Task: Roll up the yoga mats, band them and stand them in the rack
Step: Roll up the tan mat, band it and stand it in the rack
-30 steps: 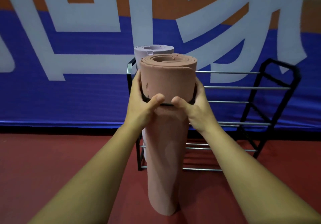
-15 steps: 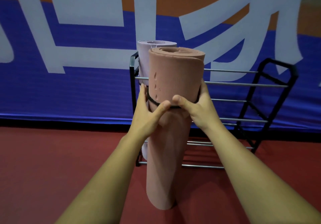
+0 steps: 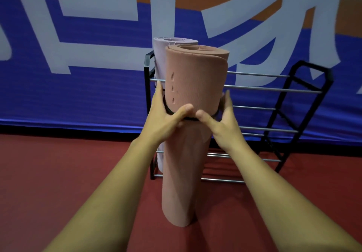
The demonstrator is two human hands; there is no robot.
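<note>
Head view: left hand (image 3: 162,118) and right hand (image 3: 221,122) clasp the upright pink mat (image 3: 195,83) at centre frame.
Both thumbs lie over its black band (image 3: 168,111); its foot meets the red floor (image 3: 58,173), in front of the rack (image 3: 305,89) holding a lilac mat (image 3: 159,56).

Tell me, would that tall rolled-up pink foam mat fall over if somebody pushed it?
Probably: the pink rolled foam mat is tall with a narrow bottom end, so it may tip. The black band round it should keep it rolled. It looks soft: small dents mark its side.
</note>
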